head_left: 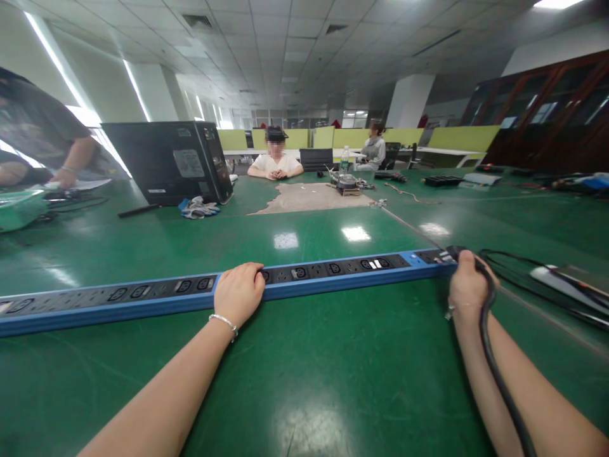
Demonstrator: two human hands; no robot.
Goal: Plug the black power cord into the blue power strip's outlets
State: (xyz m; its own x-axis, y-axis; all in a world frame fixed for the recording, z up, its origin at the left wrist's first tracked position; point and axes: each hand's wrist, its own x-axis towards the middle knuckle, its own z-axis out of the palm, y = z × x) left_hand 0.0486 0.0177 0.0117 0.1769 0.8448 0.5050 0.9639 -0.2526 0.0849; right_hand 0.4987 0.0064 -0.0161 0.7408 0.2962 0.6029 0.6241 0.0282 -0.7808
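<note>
A long blue power strip (304, 290) with a row of black sockets lies across the green table. My left hand (239, 292) is wrapped over its middle, fingers closed around the strip. At the strip's right end, my right hand (470, 282) grips a black plug (455, 251), which touches the last socket area. How far the plug sits in the socket is hidden by my fingers. From that hand a thick black cable (490, 355) runs down along my right forearm.
A black computer case (166, 162) and gloves (198, 208) stand behind the strip at left, near a green basket (21, 209). Black cables and a white item (566, 282) lie at right. A bottle (344, 160) is farther back. Several people are around the table.
</note>
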